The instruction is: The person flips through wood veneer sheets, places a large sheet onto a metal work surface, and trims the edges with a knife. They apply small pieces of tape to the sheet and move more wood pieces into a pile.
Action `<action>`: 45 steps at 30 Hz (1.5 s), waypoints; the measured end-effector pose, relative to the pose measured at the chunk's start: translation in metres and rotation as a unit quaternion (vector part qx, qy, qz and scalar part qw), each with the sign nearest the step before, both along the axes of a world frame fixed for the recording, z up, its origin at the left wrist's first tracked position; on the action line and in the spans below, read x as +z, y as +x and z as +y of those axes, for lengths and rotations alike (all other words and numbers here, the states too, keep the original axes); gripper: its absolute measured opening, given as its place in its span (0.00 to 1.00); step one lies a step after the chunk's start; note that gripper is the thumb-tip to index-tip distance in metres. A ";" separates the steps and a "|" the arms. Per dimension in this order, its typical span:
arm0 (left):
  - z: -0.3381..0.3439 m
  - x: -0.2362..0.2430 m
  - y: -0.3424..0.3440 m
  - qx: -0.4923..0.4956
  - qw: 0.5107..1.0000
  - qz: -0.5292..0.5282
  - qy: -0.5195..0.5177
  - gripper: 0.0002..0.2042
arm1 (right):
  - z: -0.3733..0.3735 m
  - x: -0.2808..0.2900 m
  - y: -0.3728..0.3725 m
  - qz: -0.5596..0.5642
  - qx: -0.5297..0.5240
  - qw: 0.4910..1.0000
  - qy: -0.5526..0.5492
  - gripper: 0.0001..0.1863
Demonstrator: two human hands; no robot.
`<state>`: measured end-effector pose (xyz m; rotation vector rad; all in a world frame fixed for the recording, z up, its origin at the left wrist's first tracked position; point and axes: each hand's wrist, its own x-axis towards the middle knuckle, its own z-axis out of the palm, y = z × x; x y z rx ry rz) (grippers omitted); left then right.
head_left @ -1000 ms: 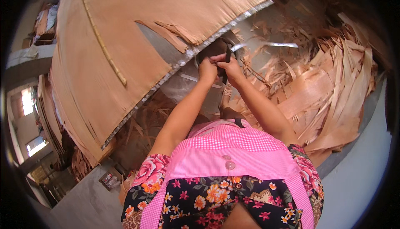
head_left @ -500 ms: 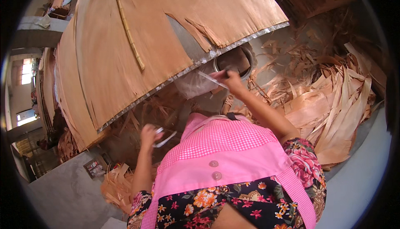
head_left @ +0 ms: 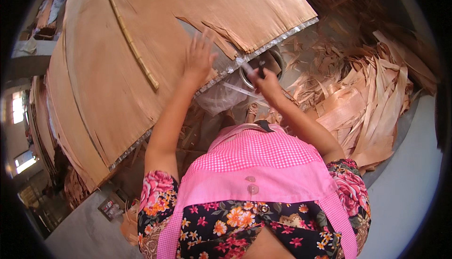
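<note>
Thin tan wood-veneer sheet: likely brittle; hold untorn edge. Left hand spread; right hand pinching blurred dark item.

Your sheet looks like matt, mostly smooth wood; the scraps are rough wood, the basin shiny metal, the film crumpled plastic, your apron matt cloth.

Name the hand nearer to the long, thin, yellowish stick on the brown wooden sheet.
Left. The left hand is over the sheet, to the right of the stick; the right hand is farther right, beyond the sheet's edge.
</note>
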<state>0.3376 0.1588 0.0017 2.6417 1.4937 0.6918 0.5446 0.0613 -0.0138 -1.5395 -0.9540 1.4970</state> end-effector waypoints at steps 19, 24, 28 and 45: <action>0.050 -0.010 -0.026 -0.070 0.995 0.049 -0.052 0.23 | 0.099 -0.032 0.004 -0.267 0.013 0.952 0.151 0.22; -0.050 0.000 -0.074 0.009 1.000 0.002 -0.013 0.21 | 0.043 0.008 0.010 -0.108 0.027 0.993 0.045 0.09; -0.156 -0.010 -0.124 0.109 0.992 -0.043 -0.049 0.18 | -0.012 0.043 -0.034 0.031 0.078 0.996 -0.024 0.08; -0.241 -0.060 -0.288 0.233 0.960 -0.156 0.006 0.16 | -0.029 -0.004 -0.335 -0.130 0.431 0.892 -0.050 0.09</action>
